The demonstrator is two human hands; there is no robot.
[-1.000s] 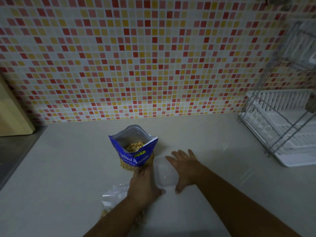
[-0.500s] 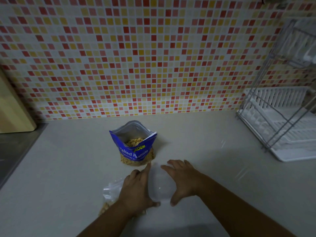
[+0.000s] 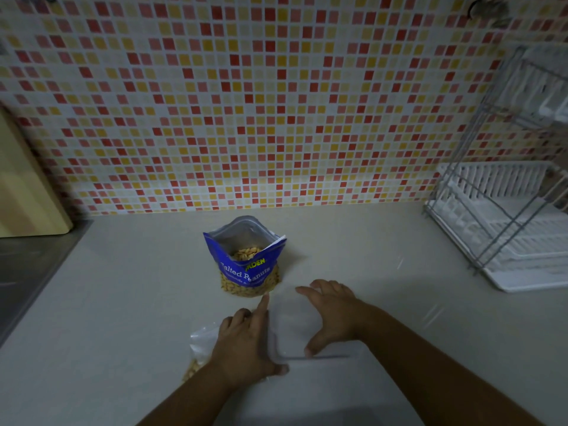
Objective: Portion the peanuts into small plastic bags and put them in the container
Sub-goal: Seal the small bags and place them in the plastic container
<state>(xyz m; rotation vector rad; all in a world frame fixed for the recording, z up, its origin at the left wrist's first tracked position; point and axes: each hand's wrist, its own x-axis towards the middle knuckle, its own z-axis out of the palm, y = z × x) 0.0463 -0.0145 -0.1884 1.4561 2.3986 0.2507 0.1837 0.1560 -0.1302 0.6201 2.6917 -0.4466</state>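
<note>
left grip (image 3: 246, 342) and right grip (image 3: 335, 315) both clasp container (image 3: 292, 325) | risk: pushing it farther may topple the open peanut bag (image 3: 246, 262), spilling nuts across worktop (image 3: 123, 287)

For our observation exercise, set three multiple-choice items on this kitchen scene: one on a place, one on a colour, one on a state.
1. Where is the rack? A) far left B) far right C) centre
2. What colour is the peanut bag? A) blue B) green C) black
3. The peanut bag is: A) sealed B) lying flat C) open, upright
Answers: 1 B, it stands at the counter's right end; 2 A, its front is blue; 3 C, peanuts show in its open top.
</note>
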